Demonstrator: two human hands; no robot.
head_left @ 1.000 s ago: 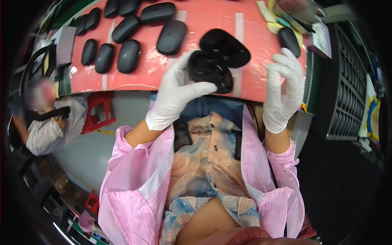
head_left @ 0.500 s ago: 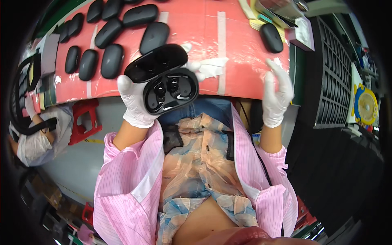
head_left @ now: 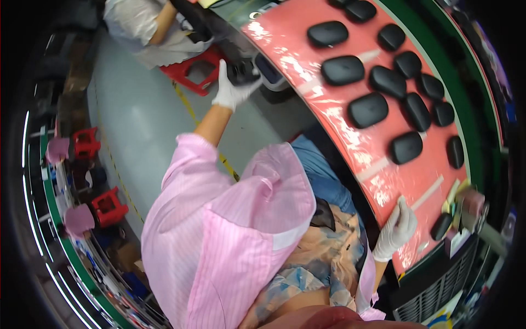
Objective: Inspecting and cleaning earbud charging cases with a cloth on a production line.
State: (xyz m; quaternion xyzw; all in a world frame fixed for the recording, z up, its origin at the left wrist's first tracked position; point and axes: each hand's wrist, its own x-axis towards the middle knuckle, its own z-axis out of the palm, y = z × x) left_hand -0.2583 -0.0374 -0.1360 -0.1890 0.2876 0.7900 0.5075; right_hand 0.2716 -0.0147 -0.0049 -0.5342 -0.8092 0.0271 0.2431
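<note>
My left hand [head_left: 233, 94], white-gloved, reaches out over the floor at the left, beyond the table's near edge. Between its thumb and fingers sits a black earbud case [head_left: 239, 71], smeared by motion, so its lid and inside are hard to make out. A pale bin with a dark inside [head_left: 270, 72] is just right of the case. My right hand [head_left: 399, 227], also gloved, hovers over or rests on the near right part of the red table mat [head_left: 334, 129]. Its fingers are loosely extended, and nothing shows in them. Several closed black cases [head_left: 368, 110] lie across the mat.
A single black case [head_left: 441, 226] lies at the mat's right end beside a small metal device [head_left: 472, 204]. On the left, a red stool [head_left: 200, 71] stands near another person in a pale garment [head_left: 137, 30]. More red stools [head_left: 108, 207] stand farther off.
My view has swung left. My left hand has carried the earbud case from above the table's front edge out to the left. My right hand's fingers are closer together than before.
</note>
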